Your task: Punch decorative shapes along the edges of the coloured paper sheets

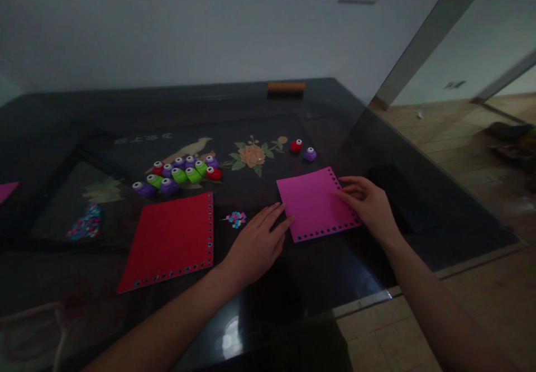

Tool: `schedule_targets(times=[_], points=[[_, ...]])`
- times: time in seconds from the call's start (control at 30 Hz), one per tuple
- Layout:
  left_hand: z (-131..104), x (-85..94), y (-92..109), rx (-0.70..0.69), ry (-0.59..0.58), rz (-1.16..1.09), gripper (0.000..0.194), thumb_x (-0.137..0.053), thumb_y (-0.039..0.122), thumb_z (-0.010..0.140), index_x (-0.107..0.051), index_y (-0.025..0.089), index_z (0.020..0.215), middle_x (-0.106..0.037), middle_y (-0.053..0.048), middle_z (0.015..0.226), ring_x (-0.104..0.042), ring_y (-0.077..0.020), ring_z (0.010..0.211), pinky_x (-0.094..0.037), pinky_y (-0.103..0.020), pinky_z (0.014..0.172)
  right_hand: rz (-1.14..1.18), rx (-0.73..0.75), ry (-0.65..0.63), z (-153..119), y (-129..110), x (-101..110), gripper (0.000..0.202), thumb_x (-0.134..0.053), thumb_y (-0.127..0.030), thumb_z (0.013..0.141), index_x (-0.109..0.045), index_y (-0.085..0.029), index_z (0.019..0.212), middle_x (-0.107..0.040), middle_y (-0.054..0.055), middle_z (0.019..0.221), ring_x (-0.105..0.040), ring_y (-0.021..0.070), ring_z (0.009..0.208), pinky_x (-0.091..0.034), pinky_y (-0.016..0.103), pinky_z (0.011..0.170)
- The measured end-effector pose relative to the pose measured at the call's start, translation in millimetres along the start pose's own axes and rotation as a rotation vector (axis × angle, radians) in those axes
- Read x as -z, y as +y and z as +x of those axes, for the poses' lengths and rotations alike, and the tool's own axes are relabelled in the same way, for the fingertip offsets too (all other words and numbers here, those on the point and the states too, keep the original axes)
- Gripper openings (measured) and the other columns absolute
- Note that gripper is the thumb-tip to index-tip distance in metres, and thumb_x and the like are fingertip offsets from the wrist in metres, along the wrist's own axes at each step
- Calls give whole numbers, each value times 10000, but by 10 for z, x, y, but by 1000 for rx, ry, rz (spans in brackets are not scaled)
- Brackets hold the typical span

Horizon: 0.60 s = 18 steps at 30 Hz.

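A square pink sheet of paper (316,201), with small punched holes along its right and near edges, lies on the dark table between my hands. My left hand (257,243) grips its left edge, the thumb resting on the paper. At the right edge, the bent fingers and thumb of my right hand (368,204) hold the sheet beside the row of holes. To the left is a larger red sheet of paper (173,238), also holed along its right and near edges. Small colored paper cutouts (235,219) form a pile between the two sheets.
Several purple, green and red craft punches (180,175) cluster behind the red sheet. A red punch (296,147) and a purple punch (310,155) stand behind the pink one. More cutouts (86,222) lie at left. A brown roll (286,87) sits by the wall.
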<state>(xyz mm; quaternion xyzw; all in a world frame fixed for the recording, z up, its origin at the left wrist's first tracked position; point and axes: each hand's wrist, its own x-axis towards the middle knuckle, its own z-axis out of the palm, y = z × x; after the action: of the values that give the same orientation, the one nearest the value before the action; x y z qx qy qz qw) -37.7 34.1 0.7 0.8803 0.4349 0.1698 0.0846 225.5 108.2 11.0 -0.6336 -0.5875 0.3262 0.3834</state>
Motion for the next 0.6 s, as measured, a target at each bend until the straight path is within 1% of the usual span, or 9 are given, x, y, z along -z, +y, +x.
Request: schedule_targets(times=[0.1,0.17,0.23,0.3,0.4,0.6], points=[[3,2,4,0,4,2,421,-459,117,868,-491,165,1285,-452,-154,1386,-380,-264,1311,-375,-462,1054,-164,133,105,5,44,20,372,-688,-395,701,-636,-181,1000,-618,37,781,-559,157,605,-457,307,559],[2,2,5,-1,7,3,415,-457,122,871,-491,164,1283,-453,-153,1386,-377,-262,1313,-374,-462,1055,-304,211,139,15,87,28,299,-663,-386,726,-665,-180,943,-599,47,792,-539,165,628,-456,321,583],[-4,1,7,1,12,10,405,-455,128,875,-497,158,1277,-457,-154,1382,-383,-263,1309,-375,-460,1055,-411,253,124,26,128,22,253,-646,-378,742,-688,-177,891,-583,62,819,-534,177,655,-458,335,596],[-18,2,11,5,18,20,393,-455,136,878,-507,150,1267,-475,-155,1366,-402,-266,1295,-382,-457,1051,-454,274,95,37,156,4,236,-630,-372,757,-698,-176,871,-571,74,851,-547,197,712,-467,350,627],[-52,10,20,14,30,36,387,-459,137,875,-515,141,1258,-505,-154,1335,-436,-269,1268,-396,-455,1042,-469,305,80,49,167,-34,223,-614,-357,776,-698,-175,874,-563,79,863,-556,221,791,-471,370,681],[-82,47,39,41,76,8,361,-470,140,868,-530,126,1224,-522,-167,1305,-474,-274,1232,-433,-456,1013,-478,352,43,43,126,-101,197,-600,-328,793,-687,-190,903,-565,77,857,-551,232,814,-467,378,708]])
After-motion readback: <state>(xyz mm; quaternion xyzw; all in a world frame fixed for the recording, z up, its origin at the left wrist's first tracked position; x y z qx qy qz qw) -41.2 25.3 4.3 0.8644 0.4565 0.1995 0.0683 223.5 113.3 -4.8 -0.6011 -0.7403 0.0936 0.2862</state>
